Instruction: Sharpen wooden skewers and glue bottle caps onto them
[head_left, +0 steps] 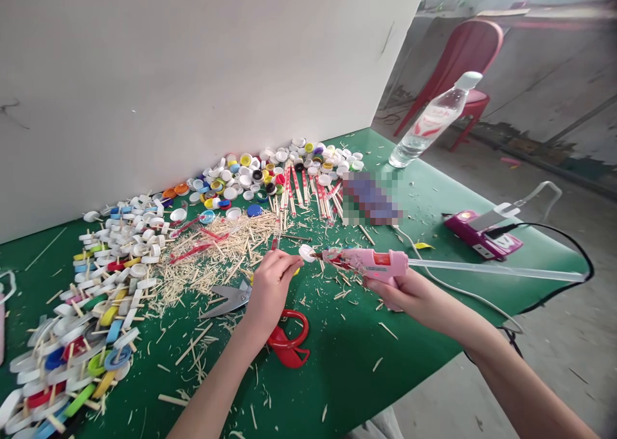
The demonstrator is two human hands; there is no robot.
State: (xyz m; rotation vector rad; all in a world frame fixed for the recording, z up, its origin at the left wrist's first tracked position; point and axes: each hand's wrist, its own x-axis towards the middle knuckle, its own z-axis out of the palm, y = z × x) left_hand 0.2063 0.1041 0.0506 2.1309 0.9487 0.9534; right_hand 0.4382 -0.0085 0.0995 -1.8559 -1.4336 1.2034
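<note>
Between thumb and fingertips, my left hand (272, 283) pinches a white bottle cap (307, 253) by its edge. My right hand (405, 295) is wrapped round the handle of a pink glue gun (371, 264). The gun's nozzle points left and meets or nearly meets the cap; I cannot tell if they touch. A long clear glue stick (486, 270) sticks out of the gun's back. Under my left wrist lie scissors with red handles (289, 337) and metal blades, partly hidden by the arm.
Caps with short sticks (103, 310) spread along the left. Loose caps (245, 175) line the white wall (193, 72). Cut sticks (231, 240) form a pile mid-table. A water bottle (429, 127), a blurred-out object (371, 198) and a purple power strip (482, 233) with cables stand on the right.
</note>
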